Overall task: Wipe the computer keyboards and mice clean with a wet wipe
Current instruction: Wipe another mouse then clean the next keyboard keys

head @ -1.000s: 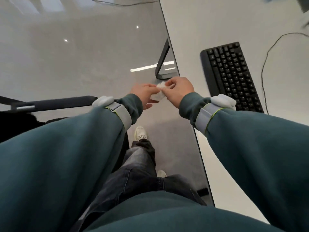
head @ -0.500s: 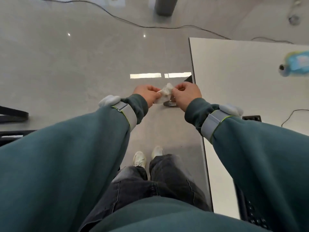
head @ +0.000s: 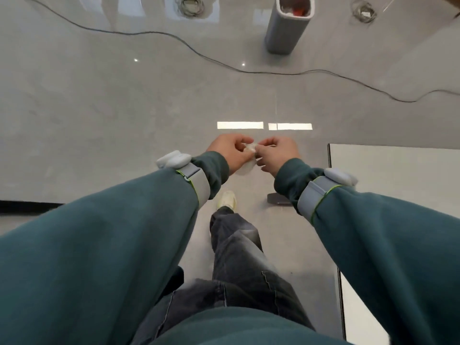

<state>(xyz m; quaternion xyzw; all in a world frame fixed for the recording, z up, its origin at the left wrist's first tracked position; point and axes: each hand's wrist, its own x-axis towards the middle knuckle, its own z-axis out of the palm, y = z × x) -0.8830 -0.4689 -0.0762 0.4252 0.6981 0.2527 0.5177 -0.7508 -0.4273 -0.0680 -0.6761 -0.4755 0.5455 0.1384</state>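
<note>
Both hands: left hand point(head: 230, 151) and right hand point(head: 277, 153) pinch the crumpled wet wipe point(head: 250, 148) between curled fingertips, at 12 o'clock.
Change: keyboard gone from view; desk corner point(head: 398, 175) at 3 o'clock.
Meaning: wiping paused; bin point(head: 286, 28) at 1 o'clock probably next.

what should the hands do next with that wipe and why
Probably step toward the open bin ahead and drop the wipe in: the left hand and right hand both pinch it bunched small over the floor, and nothing to wipe is in view.
</note>
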